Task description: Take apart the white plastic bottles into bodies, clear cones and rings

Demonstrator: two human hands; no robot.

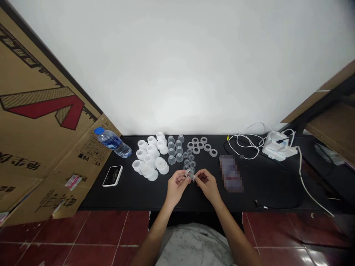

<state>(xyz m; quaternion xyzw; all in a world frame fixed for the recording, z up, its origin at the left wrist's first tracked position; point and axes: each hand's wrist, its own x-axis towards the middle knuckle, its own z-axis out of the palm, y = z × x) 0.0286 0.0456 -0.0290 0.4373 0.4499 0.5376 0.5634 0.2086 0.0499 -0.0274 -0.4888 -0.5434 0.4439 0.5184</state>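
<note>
My left hand (175,187) is closed on a clear plastic ring-like part (189,172), held near the table's middle. Close against it, my right hand (207,185) pinches a small clear plastic piece (194,178); its exact shape is too small to make out. Just beyond the hands lie several small clear rings (191,157), some partly hidden by the fingers. Larger clear rings (206,147) are spread behind and to the right. Clear dome-shaped cups (172,152) stand in two columns to the left. White flanged plastic pieces (149,160) form a group farther left.
On the black table (133,195), a water bottle (113,142) leans at the left beside a cardboard box (50,125). A white-edged device (112,176) lies nearby. To the right are a blurred-out packet (231,173), a white power strip (279,146) and loose cables (246,137).
</note>
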